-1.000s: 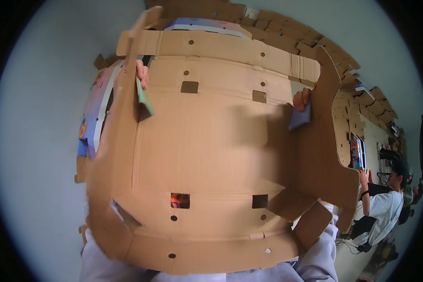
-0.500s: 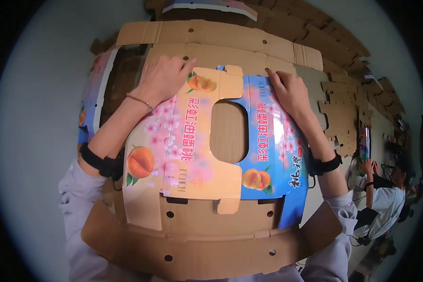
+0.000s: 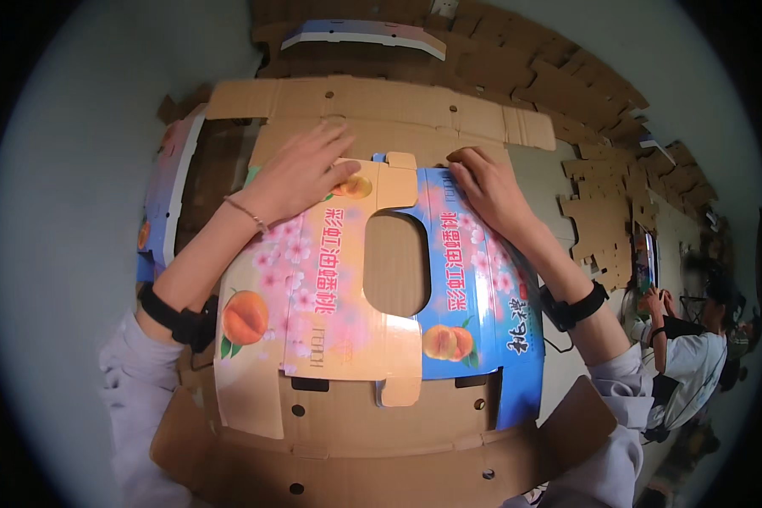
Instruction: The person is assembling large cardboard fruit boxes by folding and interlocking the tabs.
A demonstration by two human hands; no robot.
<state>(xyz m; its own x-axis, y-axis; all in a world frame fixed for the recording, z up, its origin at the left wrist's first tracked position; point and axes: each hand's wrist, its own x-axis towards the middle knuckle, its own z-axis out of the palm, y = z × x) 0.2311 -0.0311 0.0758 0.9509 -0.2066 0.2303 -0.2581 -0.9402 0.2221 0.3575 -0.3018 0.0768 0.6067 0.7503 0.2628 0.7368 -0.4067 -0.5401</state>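
Observation:
In front of me lies a partly folded cardboard fruit box (image 3: 313, 288), its printed top panels showing peaches and pink blossoms. The left panel is peach-pink, the right panel blue (image 3: 459, 254), and a rounded opening lies between them. My left hand (image 3: 309, 173) rests over the far left corner, its fingers stretched forward beyond the panel edge and the thumb on the print. At the blue panel's far edge, my right hand (image 3: 487, 188) curls its fingers over the rim. Brown flaps stand out at the near and far sides. Both wrists wear black straps.
Behind the box, stacks of brown cardboard (image 3: 542, 76) line the back and right. A printed carton piece (image 3: 171, 186) stands at the left, and another white-edged one (image 3: 364, 35) lies at the back. At the far right another person (image 3: 690, 356) sits working.
The box sits lower in view and slightly left. My left fingers have stretched out past the far edge, while my right fingers have moved inward along the blue panel's far edge.

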